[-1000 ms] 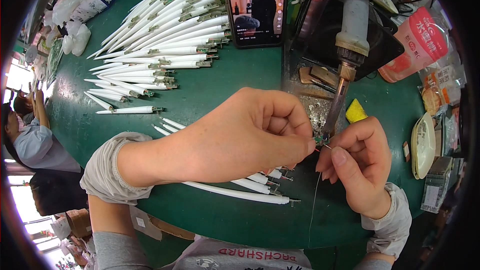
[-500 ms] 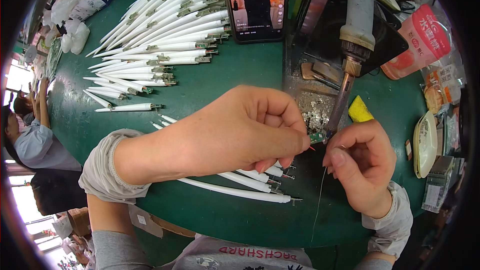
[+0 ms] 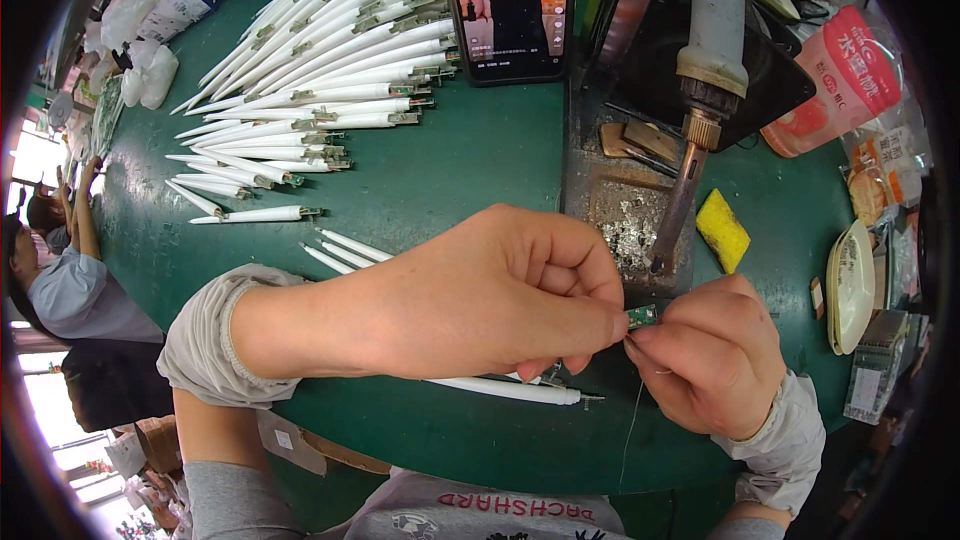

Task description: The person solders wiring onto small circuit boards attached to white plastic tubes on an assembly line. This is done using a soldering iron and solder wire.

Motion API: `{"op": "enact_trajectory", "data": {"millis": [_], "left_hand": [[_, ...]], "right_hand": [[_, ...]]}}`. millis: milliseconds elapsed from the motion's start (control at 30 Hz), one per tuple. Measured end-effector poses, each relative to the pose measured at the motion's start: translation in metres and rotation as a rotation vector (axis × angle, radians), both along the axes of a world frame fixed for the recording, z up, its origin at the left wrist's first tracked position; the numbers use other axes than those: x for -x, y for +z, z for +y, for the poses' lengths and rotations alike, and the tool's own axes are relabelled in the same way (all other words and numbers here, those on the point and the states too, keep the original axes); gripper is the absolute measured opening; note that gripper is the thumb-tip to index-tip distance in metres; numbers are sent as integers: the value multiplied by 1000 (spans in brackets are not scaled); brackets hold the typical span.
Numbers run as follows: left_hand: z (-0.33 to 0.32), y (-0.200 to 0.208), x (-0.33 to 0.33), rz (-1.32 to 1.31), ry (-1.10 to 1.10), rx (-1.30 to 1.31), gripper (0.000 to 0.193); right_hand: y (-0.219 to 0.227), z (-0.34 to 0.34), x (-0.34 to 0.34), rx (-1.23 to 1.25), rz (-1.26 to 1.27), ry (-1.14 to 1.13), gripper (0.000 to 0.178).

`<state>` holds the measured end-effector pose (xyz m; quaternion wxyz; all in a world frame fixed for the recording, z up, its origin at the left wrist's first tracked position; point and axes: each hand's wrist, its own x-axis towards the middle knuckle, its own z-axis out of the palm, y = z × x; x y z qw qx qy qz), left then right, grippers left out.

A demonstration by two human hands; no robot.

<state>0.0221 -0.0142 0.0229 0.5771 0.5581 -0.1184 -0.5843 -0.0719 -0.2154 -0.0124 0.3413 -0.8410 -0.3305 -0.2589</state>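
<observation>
My left hand (image 3: 490,305) is closed in a pinch on a small green circuit board (image 3: 641,317); whatever else is in its grip is hidden behind the fingers. Right beside the board, my right hand (image 3: 715,360) has its thumb and fingers pressed together, with a thin solder wire (image 3: 632,430) hanging from them. Its fingertips meet the board's edge. Above both hands, a soldering iron (image 3: 712,50) points down, its dark tip apart from the board. Several white tapered tubes (image 3: 500,388) with small boards at their ends lie partly under my left forearm.
Many more white tubes (image 3: 330,70) are fanned out at the far left. A phone (image 3: 512,15) stands at the back, left of a solder-spattered metal tray (image 3: 610,195). A yellow sponge (image 3: 722,230), pink cup (image 3: 835,80) and pale dish (image 3: 850,285) sit to the right. A co-worker (image 3: 80,280) sits far left.
Both hands have moved down toward me, bringing the board away from the iron's tip. My right fingers have closed in against the board's edge.
</observation>
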Motion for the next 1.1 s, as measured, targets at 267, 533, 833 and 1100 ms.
{"op": "enact_trajectory", "data": {"millis": [267,533,833,1100], "left_hand": [[0,-3,1,6,-24,9,9],[3,-9,-1,-37,-10,57,14],[1,-6,4,-329,-100,-8,12],[1,-9,3,-265,4,21,8]], "right_hand": [[-3,0,-1,142,-200,-3,33],[-5,2,-2,94,-99,-49,28],[8,7,-4,-93,236,-105,21],[23,-2,-1,-659,937,-119,15]]}}
